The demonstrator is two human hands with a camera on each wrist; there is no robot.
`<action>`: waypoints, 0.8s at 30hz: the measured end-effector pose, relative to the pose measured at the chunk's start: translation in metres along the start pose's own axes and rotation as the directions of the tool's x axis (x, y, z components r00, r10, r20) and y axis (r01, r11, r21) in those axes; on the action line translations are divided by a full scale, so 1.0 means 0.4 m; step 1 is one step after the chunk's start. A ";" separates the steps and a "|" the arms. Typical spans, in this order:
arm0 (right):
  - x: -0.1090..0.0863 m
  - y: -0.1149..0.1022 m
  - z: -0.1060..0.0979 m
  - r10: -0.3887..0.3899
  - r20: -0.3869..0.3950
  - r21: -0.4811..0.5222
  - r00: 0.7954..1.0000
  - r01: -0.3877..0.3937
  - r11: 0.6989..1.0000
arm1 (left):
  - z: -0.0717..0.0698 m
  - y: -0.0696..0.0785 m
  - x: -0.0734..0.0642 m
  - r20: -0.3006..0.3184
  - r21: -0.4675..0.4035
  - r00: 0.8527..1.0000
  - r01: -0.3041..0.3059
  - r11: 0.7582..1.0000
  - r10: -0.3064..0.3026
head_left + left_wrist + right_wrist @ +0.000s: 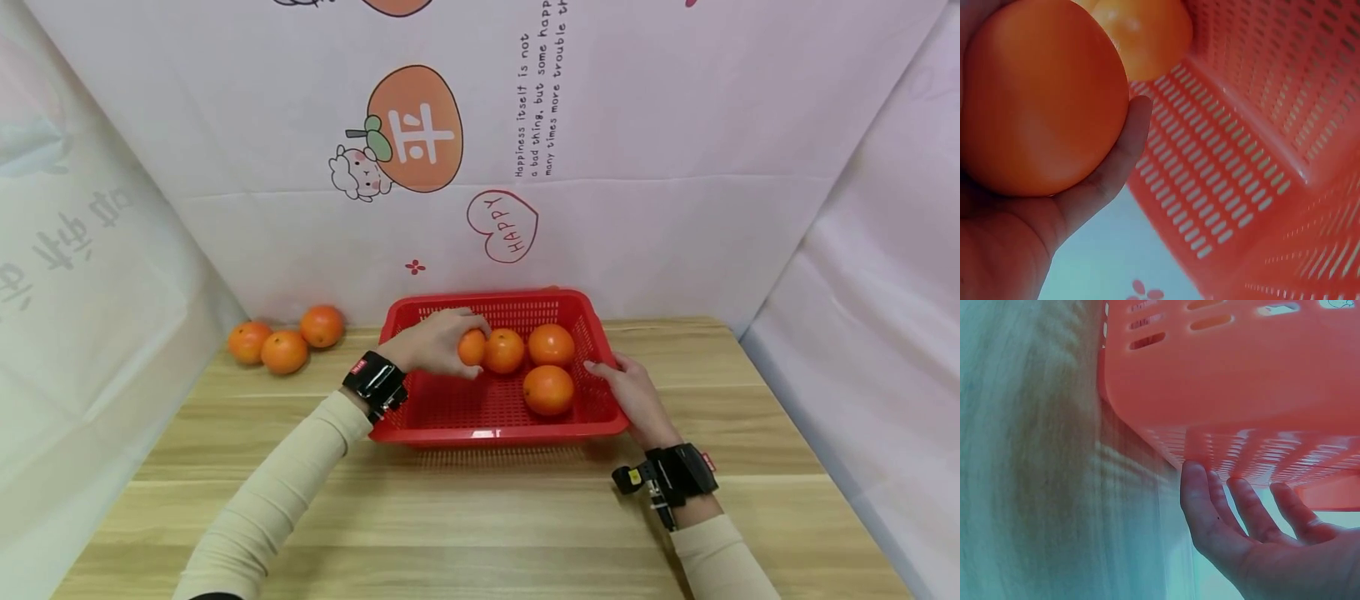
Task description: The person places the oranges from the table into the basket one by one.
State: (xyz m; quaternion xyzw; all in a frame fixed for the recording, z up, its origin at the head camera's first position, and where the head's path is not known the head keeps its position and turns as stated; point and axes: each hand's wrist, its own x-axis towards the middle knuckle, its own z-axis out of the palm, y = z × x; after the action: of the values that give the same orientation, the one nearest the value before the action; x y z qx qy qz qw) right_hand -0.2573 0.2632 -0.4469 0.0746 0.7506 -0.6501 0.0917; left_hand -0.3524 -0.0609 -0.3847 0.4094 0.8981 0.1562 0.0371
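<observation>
My left hand grips an orange over the left half of a red plastic basket. The left wrist view shows that same orange large against the palm, with a finger curled along its side. Three other oranges lie in the basket: one right beside the held fruit, one at the back and one nearer the front. At the basket's right end, my right hand holds the rim, thumb inside. Its fingertips touch the slotted outer wall in the right wrist view.
Three more oranges sit grouped at the back left of the wooden table. A white printed cloth hangs close behind the basket, and white cloth walls stand on both sides.
</observation>
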 end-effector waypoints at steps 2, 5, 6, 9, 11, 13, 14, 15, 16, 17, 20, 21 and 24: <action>0.001 0.000 0.000 0.002 -0.001 0.000 1.000 -0.002 1.000 | 0.011 0.005 0.007 0.010 0.005 1.000 -0.004 1.000 0.004; 0.002 0.000 -0.001 0.005 -0.003 0.003 1.000 -0.005 1.000 | 0.024 0.019 0.015 0.033 0.011 0.999 -0.013 1.000 0.013; 0.002 0.000 -0.001 0.005 -0.005 0.003 1.000 -0.005 1.000 | 0.029 0.024 0.018 0.042 0.011 0.999 -0.015 1.000 0.014; 0.004 0.002 -0.002 0.004 -0.007 0.006 1.000 -0.004 1.000 | 0.042 0.035 0.026 0.072 0.034 0.997 -0.008 0.999 0.006; 0.005 0.004 -0.002 0.003 -0.009 0.006 1.000 -0.003 1.000 | 0.051 0.042 0.030 0.095 0.047 0.995 0.001 0.999 -0.005; 0.005 0.005 -0.003 0.003 -0.009 0.005 1.000 -0.003 1.000 | 0.060 0.047 0.035 0.113 0.062 0.994 0.002 0.998 -0.009; 0.005 0.006 -0.003 0.003 -0.010 0.004 1.000 -0.003 1.000 | 0.064 0.050 0.037 0.122 0.060 0.993 0.000 0.998 -0.007; 0.005 0.007 -0.003 0.002 -0.011 0.003 1.000 -0.002 1.000 | 0.067 0.053 0.039 0.128 0.057 0.992 -0.001 0.998 -0.006; 0.005 0.007 -0.003 0.002 -0.012 0.005 1.000 -0.002 1.000 | 0.069 0.056 0.041 0.134 0.054 0.991 -0.007 0.998 -0.001; 0.004 0.008 -0.002 0.002 -0.012 0.006 1.000 -0.002 1.000 | 0.073 0.058 0.043 0.140 0.058 0.990 -0.014 0.998 0.006; 0.004 0.007 -0.001 -0.001 -0.011 0.008 1.000 0.001 1.000 | 0.083 0.061 0.046 0.156 0.071 0.987 -0.036 0.997 0.024; 0.004 0.006 -0.001 -0.001 -0.010 0.009 1.000 0.001 1.000 | 0.087 0.060 0.048 0.162 0.080 0.986 -0.047 0.996 0.034; 0.004 0.004 0.000 0.001 -0.012 0.008 1.000 0.000 1.000 | 0.094 0.060 0.051 0.169 0.091 0.983 -0.086 0.992 0.070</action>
State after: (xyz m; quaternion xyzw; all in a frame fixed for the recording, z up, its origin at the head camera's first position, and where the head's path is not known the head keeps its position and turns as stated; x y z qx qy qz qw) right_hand -0.2584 0.2633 -0.4486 0.0789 0.7484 -0.6527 0.0872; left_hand -0.3411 -0.0216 -0.4119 0.4571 0.8818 0.0790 0.0853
